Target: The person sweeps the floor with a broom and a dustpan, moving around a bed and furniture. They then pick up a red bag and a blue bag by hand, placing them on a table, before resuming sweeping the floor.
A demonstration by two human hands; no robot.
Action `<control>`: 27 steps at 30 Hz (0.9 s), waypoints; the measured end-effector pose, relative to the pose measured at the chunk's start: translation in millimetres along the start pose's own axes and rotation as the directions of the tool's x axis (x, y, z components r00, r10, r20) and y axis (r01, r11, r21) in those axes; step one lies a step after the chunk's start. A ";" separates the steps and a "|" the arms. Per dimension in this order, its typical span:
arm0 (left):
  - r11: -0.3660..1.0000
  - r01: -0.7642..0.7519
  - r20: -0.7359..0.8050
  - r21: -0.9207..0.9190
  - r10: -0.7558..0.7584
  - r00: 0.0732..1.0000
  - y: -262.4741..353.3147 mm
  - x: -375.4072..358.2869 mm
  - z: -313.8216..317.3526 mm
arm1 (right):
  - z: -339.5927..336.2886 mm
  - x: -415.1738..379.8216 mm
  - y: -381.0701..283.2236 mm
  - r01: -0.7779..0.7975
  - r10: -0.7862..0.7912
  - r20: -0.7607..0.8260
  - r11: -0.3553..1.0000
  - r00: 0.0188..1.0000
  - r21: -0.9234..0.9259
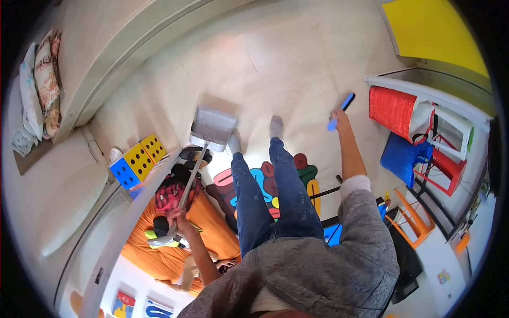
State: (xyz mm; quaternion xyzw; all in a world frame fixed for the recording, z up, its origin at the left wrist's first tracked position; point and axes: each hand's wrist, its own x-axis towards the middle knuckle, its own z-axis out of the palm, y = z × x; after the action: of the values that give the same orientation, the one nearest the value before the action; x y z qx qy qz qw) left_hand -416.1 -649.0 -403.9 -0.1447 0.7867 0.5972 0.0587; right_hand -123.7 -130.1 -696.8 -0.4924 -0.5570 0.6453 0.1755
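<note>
My left hand [179, 216] is closed around the long handle of a grey dustpan [213, 127]. The pan lies on the light floor ahead of my feet, its open side facing away from me. Out to the right, my right hand [340, 116] grips a blue hand brush [348, 101] with dark bristles along one side. The brush is held over the floor, well apart from the dustpan. My left foot is right beside the pan, and my right foot is a little further forward.
Yellow and blue dice cubes [139, 160] stand at left. Beside my left arm is an orange couch [212, 217] with a plaid item [170, 195]. A colourful mat [258, 179] lies under my legs. At right are a red bag [391, 110] and a blue bag [402, 158].
</note>
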 end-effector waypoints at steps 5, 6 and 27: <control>0.999 0.008 -0.129 -0.046 -0.014 0.992 -16.8 -61.9 16.2 | 121.8 69.9 -67.7 0.343 0.125 0.341 0.006 0.932 -0.939; 0.998 0.036 -0.200 -0.054 -0.046 0.979 -15.2 -73.7 24.4 | 154.0 77.6 -70.2 0.155 0.069 0.179 0.259 0.981 -0.953; 0.964 0.074 -0.463 -0.257 -0.190 0.866 -95.5 -117.7 20.5 | 280.9 -200.0 -83.5 0.683 0.499 0.657 0.165 0.564 -0.712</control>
State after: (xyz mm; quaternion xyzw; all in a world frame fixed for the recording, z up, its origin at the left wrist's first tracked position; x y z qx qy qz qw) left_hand -277.3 -634.2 -466.6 -0.3488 0.6897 0.6239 -0.1157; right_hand -293.4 -412.0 -563.9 -0.0732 -0.8710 0.2490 -0.4170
